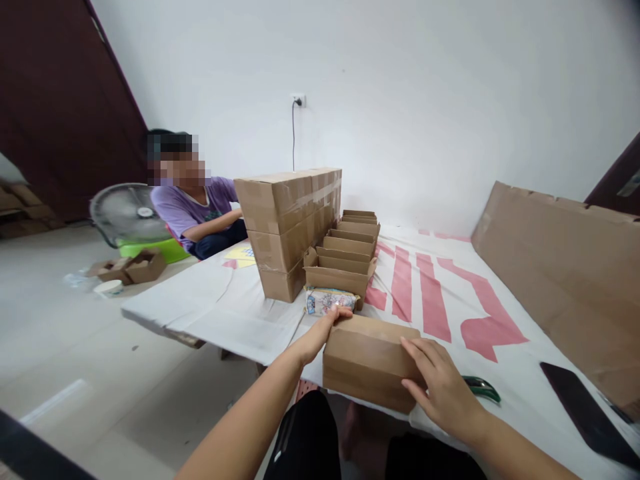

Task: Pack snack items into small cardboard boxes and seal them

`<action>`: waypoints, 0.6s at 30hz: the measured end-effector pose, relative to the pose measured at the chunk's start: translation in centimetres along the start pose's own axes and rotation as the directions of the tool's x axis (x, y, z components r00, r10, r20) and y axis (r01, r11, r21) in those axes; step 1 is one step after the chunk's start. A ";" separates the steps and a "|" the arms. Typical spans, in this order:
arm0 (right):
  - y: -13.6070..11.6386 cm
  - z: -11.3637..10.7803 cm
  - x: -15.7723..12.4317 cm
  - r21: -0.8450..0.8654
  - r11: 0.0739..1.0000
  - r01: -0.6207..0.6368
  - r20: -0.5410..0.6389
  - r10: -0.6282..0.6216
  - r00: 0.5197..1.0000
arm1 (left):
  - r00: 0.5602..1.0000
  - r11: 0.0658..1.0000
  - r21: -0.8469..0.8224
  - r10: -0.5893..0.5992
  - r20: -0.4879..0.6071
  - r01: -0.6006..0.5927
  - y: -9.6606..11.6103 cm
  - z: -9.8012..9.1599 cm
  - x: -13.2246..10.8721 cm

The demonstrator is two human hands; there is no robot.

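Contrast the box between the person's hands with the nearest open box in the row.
The closed box is shut on top; the open box gapes upward. The left hand and right hand touch the closed box, but not the open box. Both boxes are brown cardboard.

My left hand (323, 331) and right hand (443, 383) bare; forearms (260, 413) bare too, as far as visible. Below hands, black legwear (316, 437) over both knees, narrow pale marks (278, 456) along left leg's outer side.

Forearms (265, 400) forward, right fingers (419, 355) spread
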State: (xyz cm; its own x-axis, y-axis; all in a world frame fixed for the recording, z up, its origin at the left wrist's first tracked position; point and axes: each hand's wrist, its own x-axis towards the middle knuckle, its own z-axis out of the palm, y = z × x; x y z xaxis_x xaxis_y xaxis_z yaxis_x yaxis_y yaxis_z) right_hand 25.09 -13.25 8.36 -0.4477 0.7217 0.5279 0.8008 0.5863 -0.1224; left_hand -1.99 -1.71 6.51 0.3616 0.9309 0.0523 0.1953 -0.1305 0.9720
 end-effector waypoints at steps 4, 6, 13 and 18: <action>-1.2 -1.0 0.0 0.036 0.998 0.061 -0.045 -0.059 0.997 | 0.999 0.999 0.008 0.035 0.031 -0.035 0.6 -0.1 -0.3; -1.8 -1.2 -0.2 0.060 0.994 0.095 -0.054 -0.092 0.994 | 0.997 0.997 0.053 0.058 0.044 -0.060 0.8 -0.1 -0.5; -3.3 -1.7 -0.5 0.205 0.978 0.028 0.084 -0.046 0.995 | 0.990 0.963 0.240 0.101 0.097 -0.121 0.9 0.0 -0.9; -3.4 -2.4 0.4 0.374 0.912 -0.170 0.244 0.080 0.966 | 0.990 0.959 0.246 0.122 0.078 -0.137 0.6 0.0 -0.4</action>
State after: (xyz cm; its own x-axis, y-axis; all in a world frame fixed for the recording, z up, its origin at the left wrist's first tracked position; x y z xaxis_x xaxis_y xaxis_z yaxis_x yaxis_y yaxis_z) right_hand 23.14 -15.88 10.97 -0.4661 0.8340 0.2953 0.6571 0.5498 -0.5156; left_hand -2.00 -2.19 7.07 0.4525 0.8786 0.1524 0.3620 -0.3371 0.8691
